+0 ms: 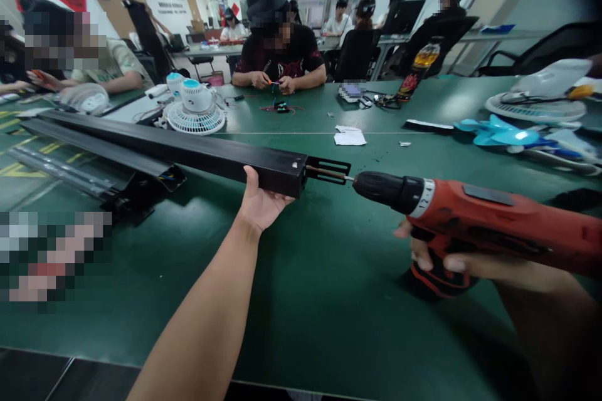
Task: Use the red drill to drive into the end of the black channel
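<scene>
The drill [498, 213] is gripped by the right hand [493, 270], the fingers being wrapped about its handle; whether the trigger is pressed cannot be told. The beam [211, 149] is gripped near its right end by the left hand [264, 203], the thumb being laid on the near side and the fingers passed underneath. By this grip the beam's end is held up from the table [329, 301], and its length is run back toward the far left.

At the held end, a slotted bracket [347, 170] is seen projecting, with a brown rod [329, 172] set along it. The drill is aimed leftward at this end; its bit [349, 179] is brought up to the rod's tip, but contact cannot be confirmed.

Left of the grip, a second beam [103, 147] is found on the table beside the first, with wires shown at its mouth. Beyond the held beam, a fan [197, 119] is noted. Paper [350, 136] is found past the bracket, and blue blades [503, 131] are placed beyond the drill. Across the table, a small item is being handled by a co-worker [282, 53], near whom a bottle [418, 75] is stood.
</scene>
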`<state>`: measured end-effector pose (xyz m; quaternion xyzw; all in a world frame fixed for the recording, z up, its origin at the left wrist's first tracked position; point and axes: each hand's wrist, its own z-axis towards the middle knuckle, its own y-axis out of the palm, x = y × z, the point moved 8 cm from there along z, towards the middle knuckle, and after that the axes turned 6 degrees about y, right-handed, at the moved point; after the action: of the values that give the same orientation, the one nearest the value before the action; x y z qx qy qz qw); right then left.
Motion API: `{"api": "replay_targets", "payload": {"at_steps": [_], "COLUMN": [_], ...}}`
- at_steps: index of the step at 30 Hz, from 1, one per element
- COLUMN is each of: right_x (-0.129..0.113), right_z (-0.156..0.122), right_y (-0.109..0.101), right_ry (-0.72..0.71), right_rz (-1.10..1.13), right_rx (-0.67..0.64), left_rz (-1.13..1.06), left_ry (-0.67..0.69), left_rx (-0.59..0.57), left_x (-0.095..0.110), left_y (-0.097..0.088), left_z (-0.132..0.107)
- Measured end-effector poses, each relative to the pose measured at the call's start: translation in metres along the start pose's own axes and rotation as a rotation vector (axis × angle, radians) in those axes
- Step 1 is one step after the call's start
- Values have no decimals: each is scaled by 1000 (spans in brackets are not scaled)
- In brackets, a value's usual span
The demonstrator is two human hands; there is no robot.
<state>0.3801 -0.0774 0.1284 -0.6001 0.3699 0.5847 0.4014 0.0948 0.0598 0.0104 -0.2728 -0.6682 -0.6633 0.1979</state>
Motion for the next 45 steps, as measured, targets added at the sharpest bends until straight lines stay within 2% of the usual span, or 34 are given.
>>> {"api": "replay_targets", "payload": {"at_steps": [2,7,12,22,33,41,45], "right_x": [0,-1,1,4,-2,-2,-1], "right_z": [0,-4,-8,-5,-4,-5,-6], "right_y": [4,1,4,10,9,9,9], "right_ry": [-23,-142,-161,-115,-173,-172,-166], "right_rz": [-78,-131,-103,-73,-82,-72,-67], "right_rx": [-39,89,119,49,112,129,133], "left_rz": [21,11,-18,15,-22,-24,-41], "left_ry": [6,4,-6,32,-4,3,-29], "left_rx": [8,-3,-16,-10,-38,8,-7], "left_x": [1,1,-1,2,0,-2,-5], "left_y": [0,1,1,4,9,3,2], "left_z": [0,2,2,1,0,2,3]}}
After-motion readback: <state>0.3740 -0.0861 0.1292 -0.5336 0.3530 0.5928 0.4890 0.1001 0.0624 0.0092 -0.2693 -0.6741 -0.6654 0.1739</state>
